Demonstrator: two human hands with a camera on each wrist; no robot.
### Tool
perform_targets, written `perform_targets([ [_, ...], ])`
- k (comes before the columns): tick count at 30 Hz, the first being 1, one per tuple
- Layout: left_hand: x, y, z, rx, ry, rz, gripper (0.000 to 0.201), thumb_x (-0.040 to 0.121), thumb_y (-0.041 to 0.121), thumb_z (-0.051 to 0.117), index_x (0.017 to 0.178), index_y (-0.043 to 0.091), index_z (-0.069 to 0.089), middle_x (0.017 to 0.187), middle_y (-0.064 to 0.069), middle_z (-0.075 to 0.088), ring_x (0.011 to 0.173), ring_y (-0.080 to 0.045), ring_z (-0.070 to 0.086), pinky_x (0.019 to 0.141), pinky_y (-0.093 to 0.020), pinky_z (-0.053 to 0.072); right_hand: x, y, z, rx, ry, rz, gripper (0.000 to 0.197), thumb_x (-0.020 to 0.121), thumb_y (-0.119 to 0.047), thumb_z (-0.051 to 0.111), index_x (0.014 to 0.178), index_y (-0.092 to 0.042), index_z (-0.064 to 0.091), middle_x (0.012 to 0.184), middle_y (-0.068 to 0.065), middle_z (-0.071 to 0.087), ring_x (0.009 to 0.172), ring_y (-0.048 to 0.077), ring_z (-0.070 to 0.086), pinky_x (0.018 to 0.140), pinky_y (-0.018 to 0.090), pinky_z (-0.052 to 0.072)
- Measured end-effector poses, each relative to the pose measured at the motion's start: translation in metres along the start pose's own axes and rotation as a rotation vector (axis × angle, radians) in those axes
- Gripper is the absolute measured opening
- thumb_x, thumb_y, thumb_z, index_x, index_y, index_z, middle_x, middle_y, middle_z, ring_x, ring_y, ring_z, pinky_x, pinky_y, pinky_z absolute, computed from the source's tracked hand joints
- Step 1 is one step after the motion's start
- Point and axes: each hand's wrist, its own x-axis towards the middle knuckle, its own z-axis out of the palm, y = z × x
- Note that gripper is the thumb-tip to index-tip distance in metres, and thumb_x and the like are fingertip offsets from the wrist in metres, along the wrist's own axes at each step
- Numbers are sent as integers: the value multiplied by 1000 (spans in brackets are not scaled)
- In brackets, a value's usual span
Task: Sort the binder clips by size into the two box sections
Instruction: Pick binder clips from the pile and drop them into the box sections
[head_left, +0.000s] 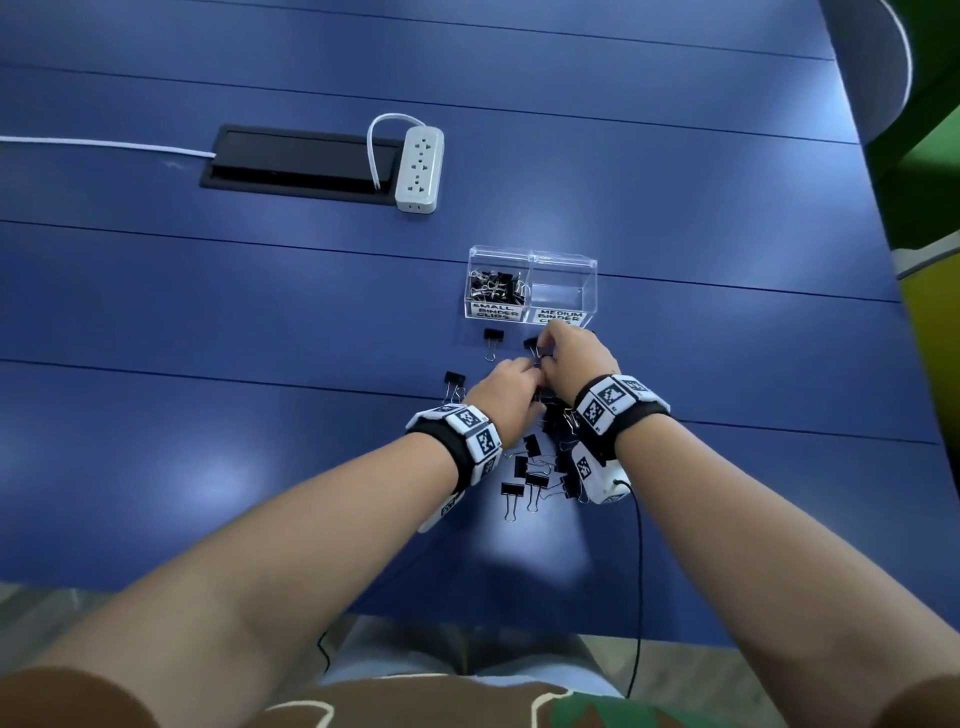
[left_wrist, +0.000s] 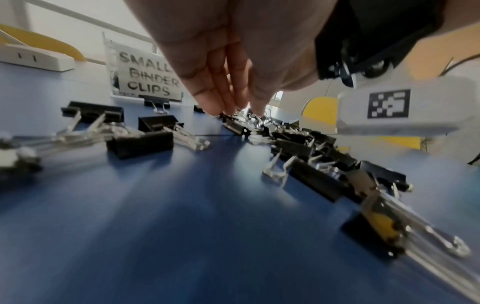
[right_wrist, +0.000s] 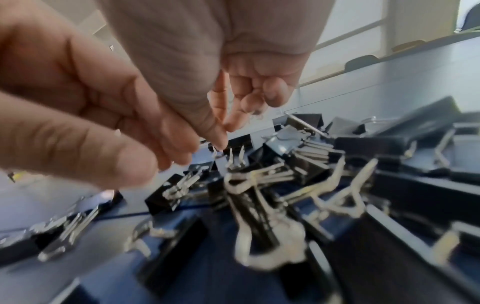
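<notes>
On the blue desk (head_left: 260, 322) before the box (head_left: 530, 286), your hands (head_left: 540, 374) pinch at stiff, light clips (head_left: 535, 467); grip their wire handles.

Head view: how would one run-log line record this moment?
clear plastic two-section box: small section filled, medium empty | left hand, right hand: over black binder clips | blue table

The two-section box (head_left: 530, 283) sits mid-table (head_left: 208, 415), its left section (head_left: 496, 288) holding clips. Loose binder clips (head_left: 530, 478) lie in front of it, nearer the person. The power strip (head_left: 420, 169) is farther back, off to the left.
</notes>
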Motion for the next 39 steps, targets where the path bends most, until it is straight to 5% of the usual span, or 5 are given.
perform_targets([
  [5,0,-3,5,-10,-2,-81,43,90,22,60,130,10,51,118,-14,48,115,-32,48,96,-49,47,6,-4,-3,-90,-71,-17,32,87,-19,52,116,-30,57,116,7,61,98,29,62,77,36,52],
  [10,-3,-11,-1,-59,31,-132,37,85,24,68,115,10,52,117,-11,49,112,-28,50,96,-43,46,4,1,3,-46,-74,27,23,84,-22,61,107,-19,58,117,6,56,101,27,56,84,38,51],
  [20,-6,-22,-20,-318,220,-237,8,85,11,62,92,10,58,85,-1,61,80,-25,60,79,-37,54,-2,4,-10,351,86,57,17,77,-21,70,74,-14,54,76,2,58,70,19,53,66,27,44],
  [29,14,-23,-57,-363,363,-259,21,88,4,49,99,13,65,82,1,53,70,-15,49,72,-24,45,38,-35,-41,457,200,-19,12,83,-17,65,93,-14,61,81,-2,57,75,16,54,72,27,47],
  [39,57,-27,-92,-173,341,-175,30,90,1,43,112,8,61,121,-15,56,106,-29,57,94,-32,47,-13,8,-35,353,123,-25,16,87,-12,51,88,-17,67,89,6,70,78,19,62,75,25,51],
])
